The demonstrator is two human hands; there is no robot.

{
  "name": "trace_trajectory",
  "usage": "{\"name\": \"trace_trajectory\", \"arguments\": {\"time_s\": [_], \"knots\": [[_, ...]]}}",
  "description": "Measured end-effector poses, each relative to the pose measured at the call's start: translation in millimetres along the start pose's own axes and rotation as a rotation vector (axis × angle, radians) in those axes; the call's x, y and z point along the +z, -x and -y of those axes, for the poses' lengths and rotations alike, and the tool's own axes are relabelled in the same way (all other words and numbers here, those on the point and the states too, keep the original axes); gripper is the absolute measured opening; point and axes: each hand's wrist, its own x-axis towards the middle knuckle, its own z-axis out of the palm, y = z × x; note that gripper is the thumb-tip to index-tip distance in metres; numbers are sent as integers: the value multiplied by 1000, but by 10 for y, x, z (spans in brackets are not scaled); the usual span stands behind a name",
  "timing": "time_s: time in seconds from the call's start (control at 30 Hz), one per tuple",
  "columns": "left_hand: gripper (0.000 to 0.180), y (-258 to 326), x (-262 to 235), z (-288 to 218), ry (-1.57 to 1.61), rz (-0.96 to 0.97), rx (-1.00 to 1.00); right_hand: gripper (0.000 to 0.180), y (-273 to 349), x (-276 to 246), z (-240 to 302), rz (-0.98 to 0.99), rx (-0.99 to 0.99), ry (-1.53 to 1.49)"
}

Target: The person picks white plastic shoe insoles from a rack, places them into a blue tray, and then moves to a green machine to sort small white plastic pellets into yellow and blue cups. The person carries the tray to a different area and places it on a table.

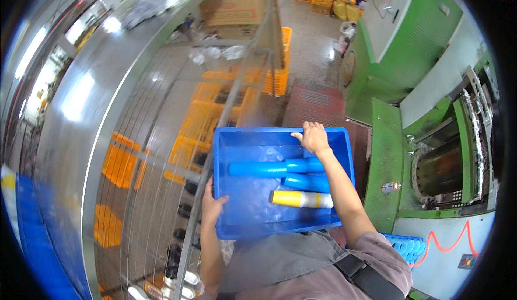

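Note:
A blue plastic bin (245, 227) is held in front of my body. My left hand (212, 206) grips its left wall, with the thumb over the rim and the other fingers hidden outside. At the far rim, toward the right, my right hand (313, 138) is closed over the edge. Inside the bin lie several tube-like stacks: a long blue stack (258, 169), a shorter blue stack (304, 182) and a yellow-and-white stack (301, 199). My right forearm covers their right ends in part.
Left of the bin stands a metal rack (223, 106) with wire shelves, and orange crates (199, 122) show through it. A green machine (385, 154) with a small can (391, 187) on its ledge is at right. Ahead lies a reddish floor plate (315, 103).

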Motion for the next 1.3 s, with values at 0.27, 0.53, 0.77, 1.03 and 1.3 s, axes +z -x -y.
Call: {"name": "trace_trajectory", "arguments": {"time_s": [0.27,0.53,0.77,1.03,1.3], "knots": [[82,-1392,1100,-1199,-39,57,4,64,-1525,-155,-1310,20,71,-11],[84,-3021,2115,-1902,-9,211,-8,60,-2612,78,-2505,19,209,23],[81,-4880,3671,-3041,-257,535,427,49,-2960,-561,-3920,-122,584,209],[80,-5944,5440,-4245,-265,799,531,42,-3344,-1091,-5134,-85,917,354],[80,-6981,6196,-4862,-232,674,475,46,-4979,-986,-6220,-60,800,304]]}}
